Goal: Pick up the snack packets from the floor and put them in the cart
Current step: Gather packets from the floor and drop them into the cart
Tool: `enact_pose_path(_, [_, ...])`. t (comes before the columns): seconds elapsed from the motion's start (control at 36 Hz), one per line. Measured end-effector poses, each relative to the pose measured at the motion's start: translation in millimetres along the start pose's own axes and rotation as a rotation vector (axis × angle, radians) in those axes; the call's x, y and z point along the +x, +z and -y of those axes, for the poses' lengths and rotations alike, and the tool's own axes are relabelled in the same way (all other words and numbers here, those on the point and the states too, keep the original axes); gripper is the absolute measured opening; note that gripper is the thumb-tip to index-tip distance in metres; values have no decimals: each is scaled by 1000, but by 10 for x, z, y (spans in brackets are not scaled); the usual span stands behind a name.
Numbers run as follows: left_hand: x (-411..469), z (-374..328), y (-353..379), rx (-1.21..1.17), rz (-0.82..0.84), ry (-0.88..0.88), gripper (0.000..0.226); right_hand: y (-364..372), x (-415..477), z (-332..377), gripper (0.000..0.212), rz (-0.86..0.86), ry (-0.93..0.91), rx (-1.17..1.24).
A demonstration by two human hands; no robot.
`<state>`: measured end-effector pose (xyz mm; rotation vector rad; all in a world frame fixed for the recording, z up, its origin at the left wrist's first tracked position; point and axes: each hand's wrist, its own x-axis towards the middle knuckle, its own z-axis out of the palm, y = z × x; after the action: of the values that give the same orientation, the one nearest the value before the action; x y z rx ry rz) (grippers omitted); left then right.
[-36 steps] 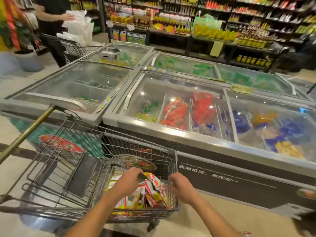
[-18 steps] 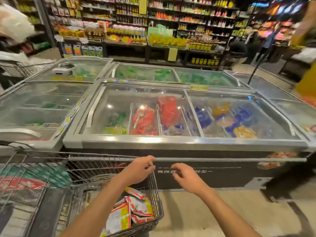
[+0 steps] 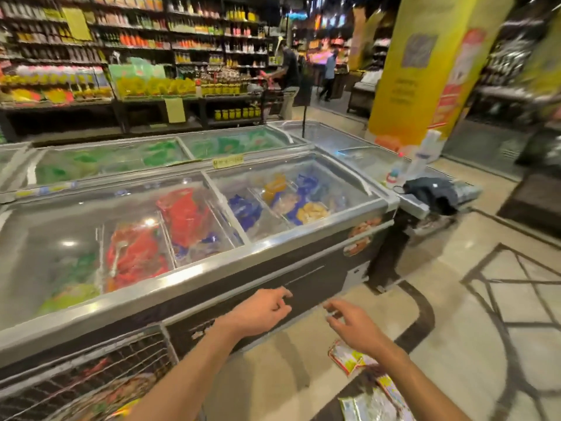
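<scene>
Both sets of fingers are showing empty. On the left hand (image 3: 261, 312), the fingers (image 3: 280, 300) are hanging loosely curled, gripping nothing. On the right hand (image 3: 355, 328), the fingertips (image 3: 334, 309) are spreading half open in mid-air, also holding nothing. Both hands are hovering in front of the freezer (image 3: 212, 284), well above the floor (image 3: 455, 329).

Further out, a red-and-yellow snack packet (image 3: 344, 357) is lying flat on the floor just below the right wrist. More packets (image 3: 365, 404) are lying nearer the bottom edge, partly hidden by the right forearm. How many there are, I can't say.

Over at the lower left, the cart (image 3: 91, 363) is standing against the freezer. Something colourful is sitting inside its wire basket, but it's too blurred to call.

So I'm calling the job partway done at best. Packets are waiting on the floor, and the right hand is looking the better placed to drop onto that nearest one.
</scene>
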<state>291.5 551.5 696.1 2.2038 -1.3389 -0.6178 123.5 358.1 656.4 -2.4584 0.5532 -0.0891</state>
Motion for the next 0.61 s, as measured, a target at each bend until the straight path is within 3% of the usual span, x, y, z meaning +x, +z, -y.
enact_pose_path(0.22, [745,-923,653,114,75,205,36,-692,-720,-947,23,-155,181,29])
enact_pose_path(0.61, [1318,-2268,2035,217,257,317,38,-1180,-2263,-2124,21,-296,460,108])
